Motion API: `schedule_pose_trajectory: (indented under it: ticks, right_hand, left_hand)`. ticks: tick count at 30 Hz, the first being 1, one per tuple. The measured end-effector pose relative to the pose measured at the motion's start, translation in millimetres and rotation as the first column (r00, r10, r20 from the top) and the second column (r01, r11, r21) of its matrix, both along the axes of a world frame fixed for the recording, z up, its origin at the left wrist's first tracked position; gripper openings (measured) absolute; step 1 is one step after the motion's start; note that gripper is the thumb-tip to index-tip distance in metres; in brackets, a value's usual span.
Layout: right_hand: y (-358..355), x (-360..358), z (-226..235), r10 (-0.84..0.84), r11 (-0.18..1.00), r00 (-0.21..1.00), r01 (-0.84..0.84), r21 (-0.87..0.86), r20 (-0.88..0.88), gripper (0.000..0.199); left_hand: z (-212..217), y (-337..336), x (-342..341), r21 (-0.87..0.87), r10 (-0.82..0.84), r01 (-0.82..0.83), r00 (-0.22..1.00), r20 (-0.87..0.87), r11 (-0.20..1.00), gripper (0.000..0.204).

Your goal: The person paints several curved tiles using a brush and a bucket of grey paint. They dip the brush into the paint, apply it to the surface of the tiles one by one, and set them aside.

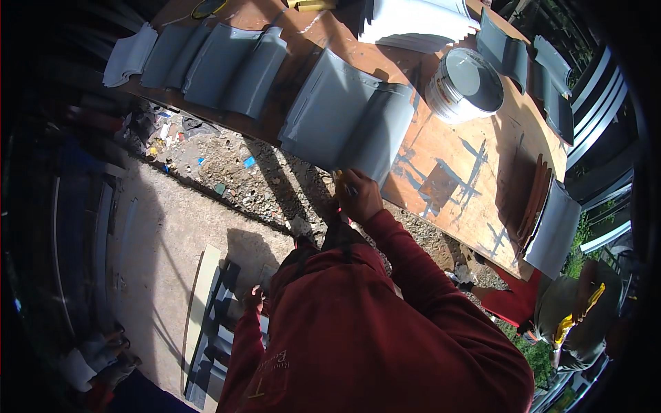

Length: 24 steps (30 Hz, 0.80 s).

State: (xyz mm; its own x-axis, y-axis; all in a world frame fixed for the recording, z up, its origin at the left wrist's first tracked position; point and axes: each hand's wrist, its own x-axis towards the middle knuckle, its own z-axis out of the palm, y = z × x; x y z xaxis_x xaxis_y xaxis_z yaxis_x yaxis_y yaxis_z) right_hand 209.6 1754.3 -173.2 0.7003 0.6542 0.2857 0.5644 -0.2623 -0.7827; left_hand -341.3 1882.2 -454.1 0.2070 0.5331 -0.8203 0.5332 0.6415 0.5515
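Fabric of a dark red top (372,330) fills the lower middle of the frame. Left of it, the left hand (255,298) hangs low, fingers loosely bent; whether it holds anything I cannot tell. Near the centre, the right hand (359,196) is closed around a small yellowish handle (338,177) beside the near edge of a grey curved tile (330,103); whether hand and tile touch is unclear. That tile lies in the upper middle, on a paint-streaked wooden tabletop (475,186). Right of it stands a white bucket (446,100), grey at its top. More grey tiles (234,69) line the upper left; a pale stack (416,27) sits at the top edge.
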Motion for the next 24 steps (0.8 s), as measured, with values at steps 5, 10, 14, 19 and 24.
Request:
schedule_pose_trajectory:
  ticks: [5,10,14,19,24]
  right_hand:
    - [-108,39,22,-0.254,0.964,0.95,0.263,0.029,-0.182,0.012]
    - [-133,129,38,-0.381,0.902,0.91,0.404,0.149,-0.164,0.012]
    - [-111,217,-3,-0.431,0.862,0.902,0.424,0.278,-0.04,0.017]
    - [-116,137,-10,-0.295,0.947,0.955,0.298,0.118,-0.042,0.019]
    - [-157,46,3,0.031,0.994,0.913,0.012,0.104,-0.407,0.022]
  left_hand:
    - [17,6,42,0.184,-0.251,0.261,0.965,-0.075,0.948,0.041]
    - [57,27,81,0.331,-0.705,0.797,0.602,-0.374,0.505,0.022]
    - [52,69,76,0.015,-0.443,0.448,0.879,0.177,0.894,0.019]
    - [84,84,139,0.104,-0.111,0.116,0.992,-0.052,0.988,0.031]
    - [114,93,176,0.191,-0.417,0.434,0.9,-0.123,0.88,0.037]
